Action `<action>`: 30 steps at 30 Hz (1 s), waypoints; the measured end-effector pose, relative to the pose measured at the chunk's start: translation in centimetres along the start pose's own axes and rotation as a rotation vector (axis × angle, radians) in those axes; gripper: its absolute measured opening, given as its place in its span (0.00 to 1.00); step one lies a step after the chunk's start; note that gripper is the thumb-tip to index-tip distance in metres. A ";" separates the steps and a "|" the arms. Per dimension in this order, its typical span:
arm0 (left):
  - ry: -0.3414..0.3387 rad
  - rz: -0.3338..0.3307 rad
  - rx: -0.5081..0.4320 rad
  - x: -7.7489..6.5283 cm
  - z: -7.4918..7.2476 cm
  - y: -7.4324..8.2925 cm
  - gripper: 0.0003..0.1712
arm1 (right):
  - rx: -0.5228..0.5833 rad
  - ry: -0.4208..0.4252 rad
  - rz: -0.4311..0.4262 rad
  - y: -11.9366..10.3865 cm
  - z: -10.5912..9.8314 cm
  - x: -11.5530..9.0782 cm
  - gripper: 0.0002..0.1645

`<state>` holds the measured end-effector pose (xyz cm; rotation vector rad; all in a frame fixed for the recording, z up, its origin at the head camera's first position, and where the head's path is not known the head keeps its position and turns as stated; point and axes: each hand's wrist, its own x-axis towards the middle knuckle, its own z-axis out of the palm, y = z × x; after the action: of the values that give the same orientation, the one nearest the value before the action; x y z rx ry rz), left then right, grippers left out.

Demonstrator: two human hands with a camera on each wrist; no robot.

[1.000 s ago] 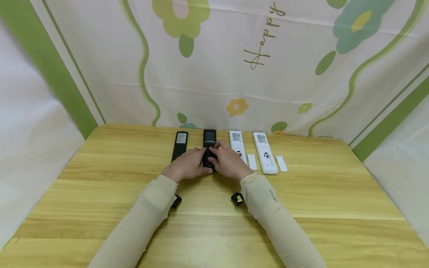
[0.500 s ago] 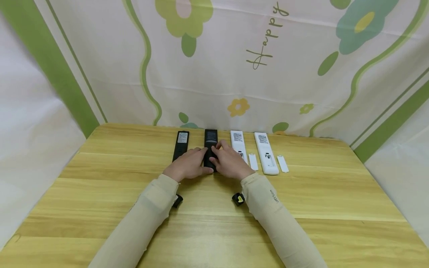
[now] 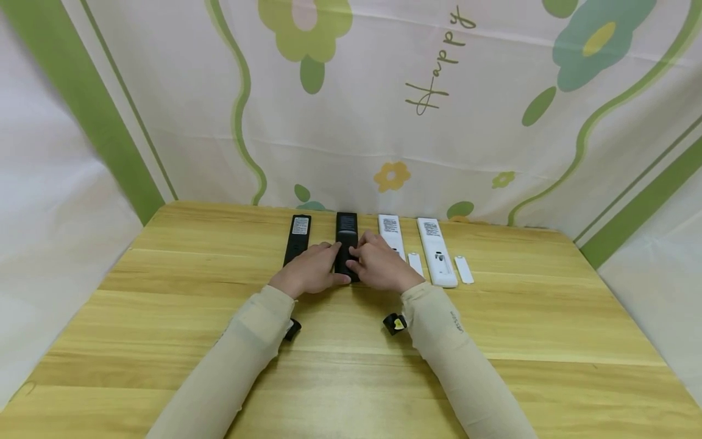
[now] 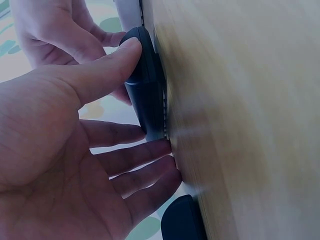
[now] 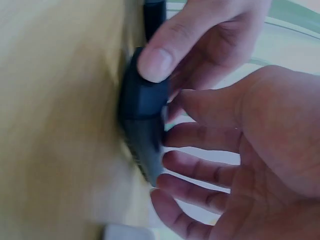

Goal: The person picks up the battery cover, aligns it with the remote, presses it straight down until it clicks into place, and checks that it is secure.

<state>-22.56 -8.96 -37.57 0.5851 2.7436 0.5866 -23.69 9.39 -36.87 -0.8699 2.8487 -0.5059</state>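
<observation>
- Outer black remote point(image 3: 291, 244): lies face down on the table point(image 3: 329, 378), its white label point(image 3: 300, 226) printed too finely to read.
- Left hand point(image 3: 309, 270): its thumb and index finger hold the inner black remote point(image 3: 344, 255), thumb on the near end, the other fingers stretched beside it. It keeps the grip of half a second ago.
- Inner black remote: lies face down between the hands; dim print at its far end, unreadable.
- Right hand point(image 3: 382, 264): fingers loosely bent, thumb and index at the remote's right side; firm contact, I cannot tell. It has slid slightly rightward and nearer.
- Inner white remote point(image 3: 390, 233): unreadable print; its cover point(image 3: 415, 262) is now more hidden by the right hand.
- Outer white remote point(image 3: 433, 243): battery bay open, small print unreadable.
- Curtain point(image 3: 351, 134): "Happy" written sideways.
- Right sleeve point(image 3: 466, 360): small, blurred lettering.
- Outer cover point(image 3: 464, 269): lies apart, beside the outer white remote.
</observation>
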 end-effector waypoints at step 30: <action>-0.002 -0.003 0.019 0.1 0.2 -0.1 0.48 | 0.002 -0.049 0.075 0.1 -0.7 -0.5 0.23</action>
<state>-22.61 -8.90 -37.85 0.5858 2.7505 0.5594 -23.43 9.94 -36.19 -0.7616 2.8236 -0.4715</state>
